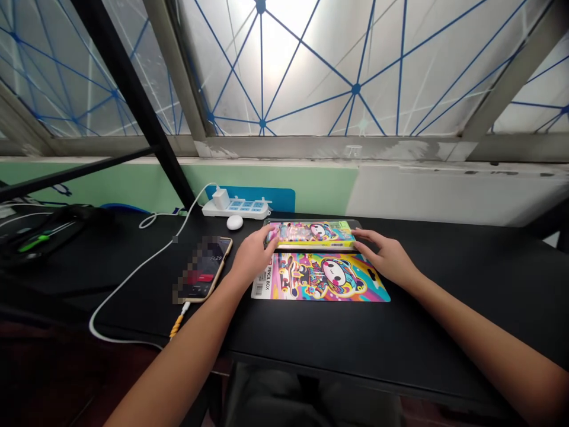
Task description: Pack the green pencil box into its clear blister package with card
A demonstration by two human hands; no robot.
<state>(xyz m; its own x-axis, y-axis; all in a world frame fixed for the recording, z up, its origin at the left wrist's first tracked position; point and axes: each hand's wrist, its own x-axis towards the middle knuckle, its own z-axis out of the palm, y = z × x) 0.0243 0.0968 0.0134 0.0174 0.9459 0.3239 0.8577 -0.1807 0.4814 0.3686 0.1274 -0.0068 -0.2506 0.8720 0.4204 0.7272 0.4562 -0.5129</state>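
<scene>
A colourful pencil box (302,233) with a cartoon character and a yellow front edge lies at the far side of the desk, over what looks like a clear or metallic tray. My left hand (252,254) has its thumb and fingers closed about the left end. At the right end, the thumb and fingertips of my right hand (390,259) pinch the same box. Directly in front lies a flat printed panel (331,279) marked "PENCIL BOX", with similar bright artwork. Whether it is a card or a lid I cannot tell.
Left of my forearm a phone (207,270) is plugged into a white cable (133,276). A power strip (237,206) and a white rounded case (235,222) sit near the wall. A black bag (57,228) rests at far left, by a black metal frame (133,95).
</scene>
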